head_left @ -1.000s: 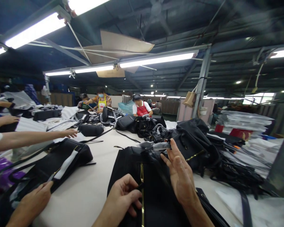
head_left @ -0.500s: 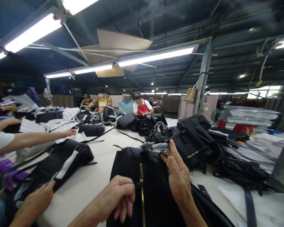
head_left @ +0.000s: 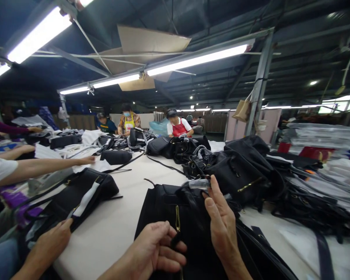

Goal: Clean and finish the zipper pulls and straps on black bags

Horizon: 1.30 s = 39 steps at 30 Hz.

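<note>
A black bag [head_left: 160, 198] with a gold zipper [head_left: 177, 218] running down its front lies before me on the white table. My left hand [head_left: 160, 247] is over the zipper, palm turned partly up, its fingers curled around the black zipper pull [head_left: 175, 240]. On the bag's upper right edge is my right hand [head_left: 224, 223], with the thumb and fingers closed on the black material and the index finger pointing up. Beside its fingertips a strap wrapped in clear plastic [head_left: 198, 184] crosses the bag's top. My left hand hides the zipper's lower part.
At left, a co-worker's hand [head_left: 54, 237] holds another black bag [head_left: 84, 190] with a white strip. More black bags [head_left: 239, 171] are piled to the right, near stacked plastic-wrapped goods [head_left: 317, 136]. Plastic sheeting [head_left: 300, 241] lies at right. Other people work across the table [head_left: 146, 165].
My left hand has rolled palm-up and slid slightly down and right along the zipper, its fingers less tightly curled. My right hand stays at the bag's upper edge. The view has shifted slightly.
</note>
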Each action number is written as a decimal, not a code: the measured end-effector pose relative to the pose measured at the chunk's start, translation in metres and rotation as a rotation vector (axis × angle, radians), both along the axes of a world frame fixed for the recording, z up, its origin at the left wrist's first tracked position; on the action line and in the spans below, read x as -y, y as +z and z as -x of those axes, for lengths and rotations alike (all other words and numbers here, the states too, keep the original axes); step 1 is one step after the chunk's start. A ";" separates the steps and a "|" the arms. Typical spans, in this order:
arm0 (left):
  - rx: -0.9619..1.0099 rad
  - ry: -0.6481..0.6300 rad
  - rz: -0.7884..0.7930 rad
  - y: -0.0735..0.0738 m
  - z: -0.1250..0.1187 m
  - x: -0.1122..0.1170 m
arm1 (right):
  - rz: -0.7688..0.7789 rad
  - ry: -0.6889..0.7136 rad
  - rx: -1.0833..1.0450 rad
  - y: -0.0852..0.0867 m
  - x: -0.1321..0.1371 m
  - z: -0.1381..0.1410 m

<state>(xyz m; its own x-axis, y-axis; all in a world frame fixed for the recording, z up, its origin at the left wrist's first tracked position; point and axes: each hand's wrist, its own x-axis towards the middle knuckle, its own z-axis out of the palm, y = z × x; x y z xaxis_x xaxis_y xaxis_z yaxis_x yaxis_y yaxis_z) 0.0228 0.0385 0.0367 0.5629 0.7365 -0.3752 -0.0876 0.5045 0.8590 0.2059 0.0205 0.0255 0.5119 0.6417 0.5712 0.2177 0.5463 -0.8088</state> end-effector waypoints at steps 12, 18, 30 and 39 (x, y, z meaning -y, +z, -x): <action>-0.103 0.079 -0.188 -0.012 -0.010 0.006 | 0.031 -0.023 0.077 -0.006 -0.005 -0.002; -0.125 0.064 -0.288 -0.020 -0.004 0.002 | 0.033 -0.017 0.100 -0.013 -0.007 -0.006; -0.078 0.138 -0.016 -0.025 -0.037 -0.010 | -0.031 -0.269 0.370 -0.019 -0.046 -0.006; -0.020 0.238 -0.079 -0.050 -0.047 -0.037 | 0.164 -0.130 0.577 -0.029 0.003 0.013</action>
